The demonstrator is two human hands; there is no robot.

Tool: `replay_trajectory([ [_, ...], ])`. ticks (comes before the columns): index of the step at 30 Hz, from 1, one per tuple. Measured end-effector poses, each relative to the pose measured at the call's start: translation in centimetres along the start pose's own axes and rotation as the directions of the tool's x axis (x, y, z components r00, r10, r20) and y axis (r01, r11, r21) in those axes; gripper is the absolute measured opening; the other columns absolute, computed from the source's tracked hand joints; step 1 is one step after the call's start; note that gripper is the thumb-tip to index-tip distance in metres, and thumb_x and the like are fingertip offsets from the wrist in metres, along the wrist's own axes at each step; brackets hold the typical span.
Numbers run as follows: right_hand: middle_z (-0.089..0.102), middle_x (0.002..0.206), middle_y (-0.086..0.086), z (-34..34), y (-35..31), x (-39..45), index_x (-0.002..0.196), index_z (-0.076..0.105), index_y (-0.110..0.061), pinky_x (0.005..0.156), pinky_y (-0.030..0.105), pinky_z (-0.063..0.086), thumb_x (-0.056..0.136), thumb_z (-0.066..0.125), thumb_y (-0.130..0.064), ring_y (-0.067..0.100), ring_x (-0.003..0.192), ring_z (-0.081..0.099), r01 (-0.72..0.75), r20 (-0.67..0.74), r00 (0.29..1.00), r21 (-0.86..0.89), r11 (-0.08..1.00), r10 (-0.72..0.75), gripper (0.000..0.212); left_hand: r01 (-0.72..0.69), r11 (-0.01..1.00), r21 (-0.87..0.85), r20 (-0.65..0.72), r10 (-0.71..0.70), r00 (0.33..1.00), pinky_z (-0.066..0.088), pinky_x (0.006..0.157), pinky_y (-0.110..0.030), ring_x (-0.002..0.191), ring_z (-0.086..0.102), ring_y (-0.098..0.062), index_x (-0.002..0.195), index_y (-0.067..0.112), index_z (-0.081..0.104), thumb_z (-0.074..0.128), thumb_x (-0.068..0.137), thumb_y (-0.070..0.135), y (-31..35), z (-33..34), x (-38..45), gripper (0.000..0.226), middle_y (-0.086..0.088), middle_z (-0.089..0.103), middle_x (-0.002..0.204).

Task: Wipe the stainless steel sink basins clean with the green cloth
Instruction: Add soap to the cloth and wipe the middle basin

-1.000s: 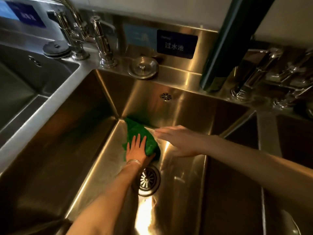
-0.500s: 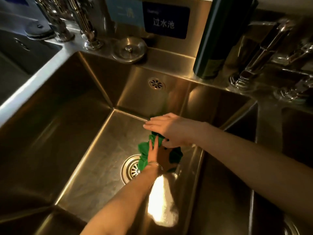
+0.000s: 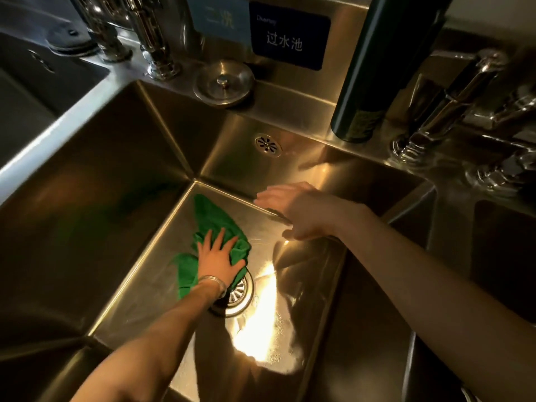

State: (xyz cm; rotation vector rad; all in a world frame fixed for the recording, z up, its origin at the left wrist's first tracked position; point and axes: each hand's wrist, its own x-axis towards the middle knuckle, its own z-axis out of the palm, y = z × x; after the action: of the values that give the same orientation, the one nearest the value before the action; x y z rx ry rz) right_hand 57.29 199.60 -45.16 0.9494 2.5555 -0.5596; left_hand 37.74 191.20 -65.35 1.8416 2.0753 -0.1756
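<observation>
A green cloth [image 3: 214, 227] lies spread on the floor of the middle stainless steel basin [image 3: 145, 256], reaching toward the back left corner. My left hand [image 3: 219, 258] presses flat on the cloth with fingers spread, just left of the round drain strainer [image 3: 239, 291]. A bangle circles that wrist. My right hand [image 3: 298, 211] hovers with straight fingers near the back wall of the basin, apart from the cloth and holding nothing.
A metal drain plug lid [image 3: 223, 84] sits on the back ledge beside chrome taps [image 3: 153, 44]. A dark cylinder [image 3: 374, 68] stands at the back right. An overflow grille [image 3: 268, 145] is in the back wall. Further basins lie left [image 3: 37, 82] and right [image 3: 504, 256].
My left hand has slid the cloth leftward from beside the right wall, spreading it out over the floor. My right hand let go of the cloth and now hovers free.
</observation>
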Motion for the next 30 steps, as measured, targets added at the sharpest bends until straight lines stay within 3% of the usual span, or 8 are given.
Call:
replay_trajectory([
  [3, 0.014, 0.157, -0.007, 1.0, -0.6, 0.8, 0.149, 0.012, -0.029, 0.115, 0.037, 0.008, 0.085, 0.062, -0.038, 0.012, 0.143, 0.011, 0.041, 0.047, 0.998, -0.109, 0.993, -0.036, 0.082, -0.348, 0.934, 0.082, -0.087, 0.354, 0.931, 0.026, 0.107, -0.059, 0.135, 0.028, -0.041, 0.133, 0.023, 0.049, 0.066, 0.073, 0.053, 4.9, -1.6, 0.1, 0.069, -0.013, 0.038, 0.146],
  [5, 0.014, 0.156, -0.007, 1.1, -1.0, 0.8, 0.149, 0.011, -0.029, 0.116, 0.040, 0.003, 0.082, 0.063, -0.046, 0.012, 0.143, 0.010, 0.064, 0.050, 0.997, -0.127, 0.990, -0.058, 0.087, -0.510, 0.859, 0.044, -0.243, 0.505, 0.829, 0.053, 0.075, -0.058, 0.105, 0.059, -0.042, 0.113, 0.011, 0.062, 0.082, 0.046, 0.052, 7.4, -1.3, -0.5, 0.081, -0.019, 0.062, 0.115],
  [9, 0.012, 0.156, -0.007, 0.5, -1.8, -1.8, 0.149, 0.011, -0.026, 0.116, 0.038, -0.004, 0.085, 0.052, -0.058, 0.012, 0.144, 0.005, 0.127, 0.109, 0.988, -0.192, 0.973, -0.107, 0.082, -0.581, 0.809, 0.089, -0.055, 0.586, 0.808, 0.042, 0.091, -0.064, 0.122, 0.040, -0.034, 0.124, 0.027, 0.051, 0.060, 0.065, 0.059, 6.4, 0.5, 0.3, 0.068, -0.003, 0.052, 0.129],
  [11, 0.010, 0.157, -0.007, 0.2, -2.3, -3.7, 0.149, 0.010, -0.026, 0.115, 0.036, -0.007, 0.089, 0.044, -0.058, 0.011, 0.144, 0.001, 0.155, 0.140, 0.982, -0.217, 0.964, -0.126, 0.076, -0.474, 0.859, 0.193, 0.095, 0.464, 0.881, 0.030, 0.104, -0.062, 0.135, 0.031, -0.034, 0.130, 0.032, 0.051, 0.053, 0.071, 0.061, 3.8, 0.4, 1.2, 0.066, 0.000, 0.045, 0.140],
  [14, 0.008, 0.158, -0.007, 0.5, -3.3, -5.7, 0.149, 0.009, -0.027, 0.111, 0.032, -0.012, 0.091, 0.040, -0.057, 0.009, 0.145, -0.001, 0.177, 0.145, 0.978, -0.185, 0.967, -0.151, 0.072, -0.205, 0.963, 0.176, 0.005, 0.207, 0.978, 0.013, 0.114, -0.048, 0.143, 0.012, -0.028, 0.142, 0.034, 0.033, 0.054, 0.080, 0.056, -1.2, -0.7, 0.9, 0.068, 0.003, 0.018, 0.155],
  [18, 0.008, 0.158, -0.006, 2.0, -5.6, -6.0, 0.149, 0.010, -0.028, 0.115, 0.038, -0.009, 0.092, 0.039, -0.056, 0.012, 0.145, -0.003, 0.172, 0.099, 0.982, -0.144, 0.974, -0.159, 0.070, 0.048, 0.994, 0.101, 0.104, -0.058, 0.993, 0.013, 0.114, -0.048, 0.143, 0.004, -0.031, 0.146, 0.034, 0.019, 0.051, 0.085, 0.054, -6.1, -1.5, -1.3, 0.072, 0.003, 0.004, 0.157],
  [25, 0.002, 0.159, -0.001, 4.5, -10.8, -8.2, 0.149, 0.009, -0.024, 0.115, 0.042, -0.008, 0.093, 0.041, -0.053, 0.020, 0.146, -0.002, 0.185, 0.091, 0.980, -0.078, 0.980, -0.178, 0.071, 0.254, 0.953, 0.168, 0.282, -0.293, 0.914, 0.020, 0.113, -0.049, 0.142, -0.002, -0.037, 0.147, 0.035, 0.002, 0.052, 0.086, 0.053, -9.9, -0.7, -9.4, 0.081, -0.002, -0.016, 0.156],
  [30, 0.002, 0.159, 0.001, 6.0, -14.4, -8.9, 0.149, 0.011, -0.022, 0.115, 0.046, -0.004, 0.093, 0.041, -0.053, 0.021, 0.146, -0.002, 0.111, 0.065, 0.992, 0.004, 0.994, -0.111, 0.071, 0.305, 0.927, 0.217, 0.582, -0.374, 0.722, 0.021, 0.112, -0.052, 0.140, -0.003, -0.044, 0.146, 0.036, -0.006, 0.061, 0.084, 0.043, -7.9, -2.6, -11.3, 0.091, -0.009, -0.026, 0.152],
])
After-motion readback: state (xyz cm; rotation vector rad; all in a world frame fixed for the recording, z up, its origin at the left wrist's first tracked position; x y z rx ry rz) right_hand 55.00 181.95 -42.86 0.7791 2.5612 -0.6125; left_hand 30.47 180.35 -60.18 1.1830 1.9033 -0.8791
